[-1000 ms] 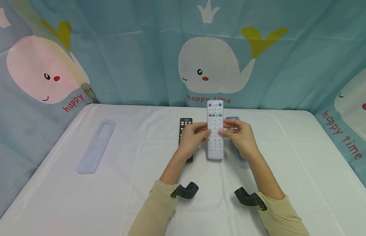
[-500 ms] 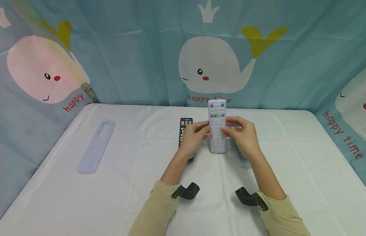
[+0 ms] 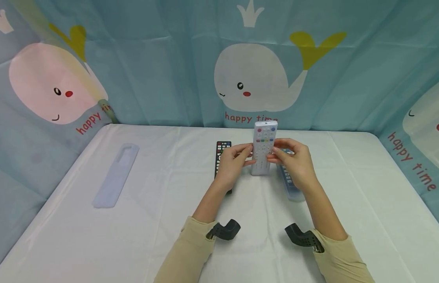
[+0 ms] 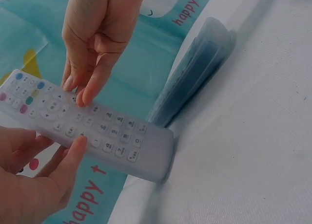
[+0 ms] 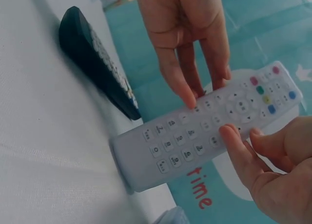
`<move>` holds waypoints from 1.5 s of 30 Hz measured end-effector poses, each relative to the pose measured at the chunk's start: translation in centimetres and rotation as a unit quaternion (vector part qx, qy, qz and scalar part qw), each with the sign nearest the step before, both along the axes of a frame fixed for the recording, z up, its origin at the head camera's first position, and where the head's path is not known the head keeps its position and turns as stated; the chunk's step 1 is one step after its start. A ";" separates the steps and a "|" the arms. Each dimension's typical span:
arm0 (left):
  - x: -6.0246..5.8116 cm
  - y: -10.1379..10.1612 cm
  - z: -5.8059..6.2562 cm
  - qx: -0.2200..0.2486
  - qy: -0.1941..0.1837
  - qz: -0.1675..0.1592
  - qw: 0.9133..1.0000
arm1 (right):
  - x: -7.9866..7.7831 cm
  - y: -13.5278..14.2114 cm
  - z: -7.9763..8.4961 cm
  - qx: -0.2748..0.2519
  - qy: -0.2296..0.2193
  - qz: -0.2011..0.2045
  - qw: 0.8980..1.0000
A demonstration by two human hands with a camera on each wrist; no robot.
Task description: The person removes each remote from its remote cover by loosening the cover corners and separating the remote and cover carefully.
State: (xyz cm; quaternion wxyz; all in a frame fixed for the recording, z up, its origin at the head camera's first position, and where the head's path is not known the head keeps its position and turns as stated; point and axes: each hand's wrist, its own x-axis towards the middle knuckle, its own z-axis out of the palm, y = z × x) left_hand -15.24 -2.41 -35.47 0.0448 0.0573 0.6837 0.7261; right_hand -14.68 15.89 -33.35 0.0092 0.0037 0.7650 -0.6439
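Our left hand (image 3: pixel 230 167) and right hand (image 3: pixel 300 164) — fingers nearly closed — pinch a white oblong plastic remote (image 3: pixel 263 144). We see a slim black plastic remote (image 5: pixel 91 65) nearby.

Held remote (image 3: pixel 263 148): white; I see red, green, yellow and blue buttons (image 5: pixel 266 100)
Second remote (image 3: pixel 221 149): black
Curtain (image 3: pixel 169 82): teal, whale-printed
Sleeves (image 3: pixel 185 251): plain beige
Tablecloth (image 3: pixel 162 177): white
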 end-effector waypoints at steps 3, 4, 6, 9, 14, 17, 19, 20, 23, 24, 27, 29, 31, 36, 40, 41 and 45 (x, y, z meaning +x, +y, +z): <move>0.1 0.1 0.2 0.004 -0.001 0.006 1.000 | 0.0 0.1 0.0 -0.001 0.001 0.005 1.000; 0.1 0.1 0.2 0.005 -0.003 0.008 1.000 | 0.0 0.2 0.1 -0.001 0.001 0.006 1.000; 0.1 0.2 0.3 0.008 -0.004 0.014 1.000 | 0.1 0.2 0.1 -0.002 0.004 0.009 1.000; 0.1 0.3 0.5 0.006 -0.003 0.024 1.000 | 0.1 0.3 0.0 -0.004 0.010 0.013 1.000; 0.3 0.3 0.6 -0.003 0.002 0.026 1.000 | 0.0 0.2 -0.2 -0.003 0.018 0.023 1.000; 0.3 0.3 0.5 0.002 0.004 0.019 1.000 | 0.1 0.3 -0.1 0.014 0.012 0.022 1.000; 0.3 0.2 0.5 0.003 0.006 0.013 1.000 | 0.2 0.4 0.0 0.039 0.006 0.020 0.999; 0.3 0.2 0.4 0.001 0.006 0.009 1.000 | 0.2 0.5 0.0 0.053 0.003 0.021 0.998; 0.3 0.0 0.3 -0.006 0.012 -0.004 1.000 | 0.2 0.7 0.0 0.089 -0.004 0.028 0.996; 0.3 0.0 0.3 -0.009 0.014 -0.009 1.000 | 0.2 0.8 0.0 0.097 -0.004 0.033 0.995; 0.4 -0.2 0.3 -0.031 0.018 -0.012 0.999 | 0.2 0.8 -0.1 0.098 -0.001 0.052 0.994; 0.5 -0.4 0.4 -0.050 0.015 -0.008 0.999 | 0.2 0.8 -0.2 0.098 0.002 0.067 0.993; 0.5 -0.5 0.5 -0.062 0.006 -0.002 0.998 | 0.2 0.8 -0.3 0.095 0.003 0.082 0.992; 0.4 -0.6 0.3 -0.067 -0.009 -0.003 0.998 | 0.0 0.7 -0.5 0.095 -0.002 0.100 0.990; 0.2 -0.8 0.1 -0.077 -0.014 -0.009 0.997 | 0.0 0.5 -0.5 0.104 -0.015 0.093 0.990; 0.1 -0.8 0.1 -0.082 -0.015 -0.011 0.996 | 0.0 0.5 -0.5 0.106 -0.018 0.091 0.990; 0.0 -0.8 0.0 -0.097 -0.014 -0.017 0.995 | -0.1 0.3 -0.5 0.109 -0.027 0.088 0.990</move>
